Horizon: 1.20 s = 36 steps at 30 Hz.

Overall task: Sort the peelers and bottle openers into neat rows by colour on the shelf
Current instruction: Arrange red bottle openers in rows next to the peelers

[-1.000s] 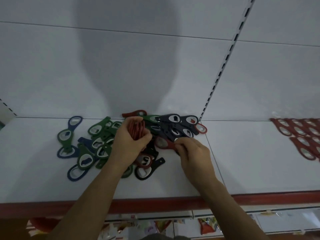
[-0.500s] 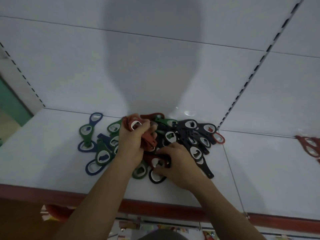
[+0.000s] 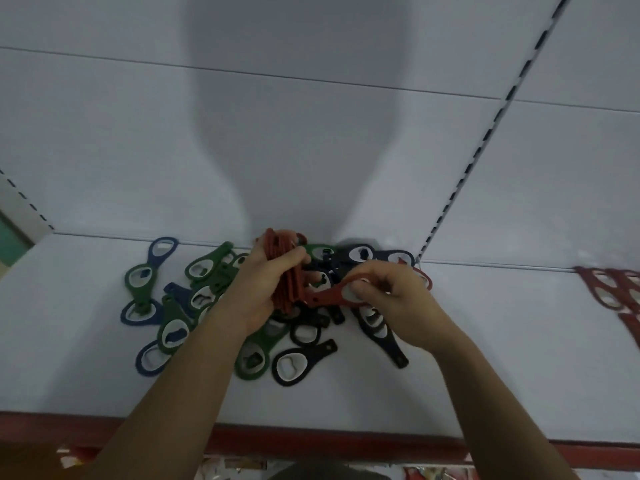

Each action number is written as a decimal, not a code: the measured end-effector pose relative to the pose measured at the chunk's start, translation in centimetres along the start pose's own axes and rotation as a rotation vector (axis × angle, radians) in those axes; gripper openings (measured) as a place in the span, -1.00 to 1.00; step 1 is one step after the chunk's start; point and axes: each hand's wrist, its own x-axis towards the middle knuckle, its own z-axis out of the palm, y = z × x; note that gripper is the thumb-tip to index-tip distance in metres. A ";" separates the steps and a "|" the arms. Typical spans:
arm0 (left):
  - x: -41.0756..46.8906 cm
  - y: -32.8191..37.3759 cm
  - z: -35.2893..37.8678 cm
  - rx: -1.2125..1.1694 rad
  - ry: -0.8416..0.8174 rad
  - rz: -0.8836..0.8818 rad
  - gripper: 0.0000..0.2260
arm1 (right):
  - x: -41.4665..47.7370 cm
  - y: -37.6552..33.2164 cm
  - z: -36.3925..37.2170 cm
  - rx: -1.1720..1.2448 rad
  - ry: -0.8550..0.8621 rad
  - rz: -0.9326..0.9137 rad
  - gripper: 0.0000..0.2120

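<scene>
A mixed pile of bottle openers (image 3: 214, 299) in green, blue and black lies on the white shelf (image 3: 485, 358). My left hand (image 3: 263, 289) grips a stack of red openers (image 3: 285, 271) held upright over the pile. My right hand (image 3: 391, 299) pinches a single red opener (image 3: 329, 296) by its ring end. The handle of that opener points left and touches the stack. Part of the pile is hidden under both hands.
A row of red openers (image 3: 613, 289) lies at the right edge of the shelf. The shelf has a red front lip (image 3: 329, 441) and a white back wall with a slotted upright (image 3: 485, 133). Packaged goods show below the lip.
My right hand has lifted a red opener out of the pile and brought it up to the stack in my left hand. The view has shifted left.
</scene>
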 end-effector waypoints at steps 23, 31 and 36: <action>2.5 -2.9 5.0 -0.233 -0.248 -0.214 -0.65 | 1.2 7.0 -5.5 -0.056 0.721 0.278 -0.92; 1.4 -1.6 4.8 -0.236 -0.237 -0.261 -0.65 | 2.5 0.3 -4.5 0.351 0.157 -0.003 -0.78; 0.2 -1.1 2.9 -0.120 -0.157 -0.160 -0.76 | 6.0 -0.2 -0.3 -0.129 0.150 -0.082 -0.59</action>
